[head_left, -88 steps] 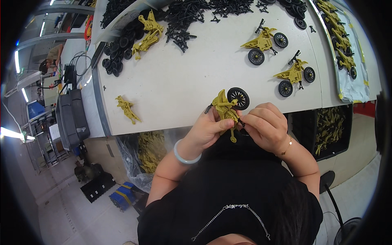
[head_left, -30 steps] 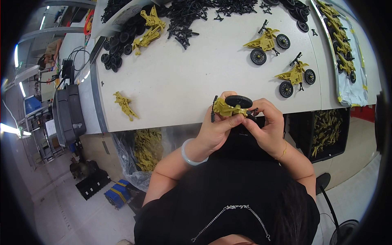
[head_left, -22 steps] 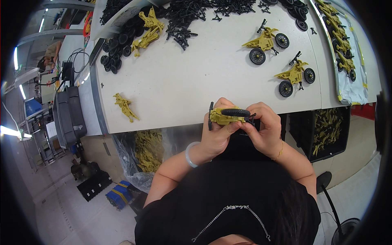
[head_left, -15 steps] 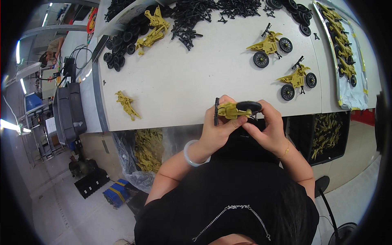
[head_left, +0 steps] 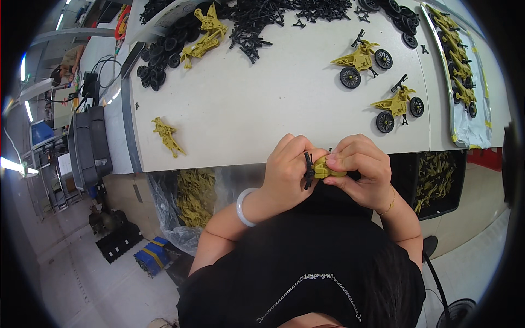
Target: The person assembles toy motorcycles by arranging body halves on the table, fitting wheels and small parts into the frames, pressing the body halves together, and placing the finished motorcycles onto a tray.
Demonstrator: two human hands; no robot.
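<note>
Both my hands hold one small olive-yellow toy motorcycle point(head_left: 324, 167) at the near edge of the white table point(head_left: 273, 109), close to my chest. My left hand point(head_left: 290, 169), with a white bangle on its wrist, grips the toy's left end, where a black handlebar piece point(head_left: 308, 170) sticks out. My right hand point(head_left: 363, 169) closes over the toy's right end and hides most of it. The wheel is hidden by my fingers.
Two assembled yellow motorcycles point(head_left: 363, 57) point(head_left: 397, 104) stand at the table's right. A loose yellow frame point(head_left: 167, 135) lies at the left. Black wheels point(head_left: 158, 63) and black parts point(head_left: 273, 16) pile at the back. A tray of yellow bikes point(head_left: 459, 60) sits far right; bins of yellow frames point(head_left: 194, 191) point(head_left: 432, 175) below.
The toy motorcycle has come off the table edge and been drawn toward my chest. My hands have closed over it, and its black wheel no longer shows.
</note>
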